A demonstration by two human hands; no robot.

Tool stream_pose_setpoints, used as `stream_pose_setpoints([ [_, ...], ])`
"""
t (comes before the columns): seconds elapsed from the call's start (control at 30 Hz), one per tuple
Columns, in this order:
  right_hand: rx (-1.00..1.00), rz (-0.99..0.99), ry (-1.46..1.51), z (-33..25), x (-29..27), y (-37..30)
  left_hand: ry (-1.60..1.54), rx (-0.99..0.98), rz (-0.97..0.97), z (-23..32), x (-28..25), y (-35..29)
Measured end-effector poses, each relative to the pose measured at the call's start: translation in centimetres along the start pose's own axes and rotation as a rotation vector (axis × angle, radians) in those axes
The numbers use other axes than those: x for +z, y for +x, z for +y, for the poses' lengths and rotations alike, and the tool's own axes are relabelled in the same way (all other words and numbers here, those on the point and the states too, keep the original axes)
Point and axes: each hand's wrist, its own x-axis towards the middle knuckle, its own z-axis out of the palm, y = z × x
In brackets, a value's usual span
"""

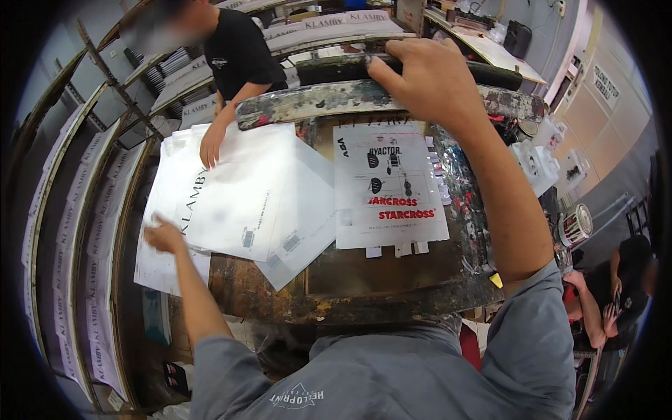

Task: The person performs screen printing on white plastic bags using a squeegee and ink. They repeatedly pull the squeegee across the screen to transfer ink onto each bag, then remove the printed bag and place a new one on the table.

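My right hand [430, 77] is curled over a long paint-stained wooden bar [315, 101], likely the edge of a raised printing screen. A dark bar [336, 70] runs just behind it under my fingers. Below lies a white printed sheet [392, 231] with black and red print on the worktable [245, 297]. At the left, my left hand [164, 234] is over the left edge of a pile of large white printed sheets [238, 189]; motion smears its fingers, so I cannot tell whether it grips one.
Across the table a co-worker in black [241, 52] rests a hand [212, 145] on the sheets. Racks [105, 231] of printed sheets stand left. A paint can [575, 224] and plastic containers [535, 162] sit at the right. Another person [626, 301] is at far right.
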Motion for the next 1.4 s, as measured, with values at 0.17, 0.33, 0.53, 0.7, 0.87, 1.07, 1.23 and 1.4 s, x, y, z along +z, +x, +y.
stream_pose_setpoints([
  [0.17,0.062,-0.092,0.003,0.0,-0.6,1.4,-1.044,0.951,-0.871,20.7,-17.7,-17.6],
  [0.33,0.035,-0.209,0.044,0.9,-1.1,2.1,-0.626,1.06,-0.962,28.3,-21.9,-26.1],
  [0.53,-0.005,-0.074,-0.01,0.0,-1.5,2.0,-0.61,0.984,-1.261,26.8,-21.1,-24.1],
  [0.7,-0.151,-0.209,-0.027,1.7,-3.5,4.4,-0.905,0.741,-1.547,26.7,-19.8,-18.8],
  [0.87,-0.139,-0.05,-0.003,1.9,-0.6,2.9,-0.911,1.215,-1.32,27.9,-26.4,-25.6],
  [1.07,-0.146,-0.086,0.041,2.1,0.5,2.9,-1.196,1.461,-1.47,33.2,-32.2,-30.3],
  [1.23,-0.156,-0.094,0.046,1.9,0.4,2.8,-1.287,1.443,-1.502,35.4,-34.3,-30.5],
  [1.4,-0.169,-0.109,0.044,1.7,-1.0,1.1,-1.304,1.459,-1.294,34.9,-35.7,-30.8],
])
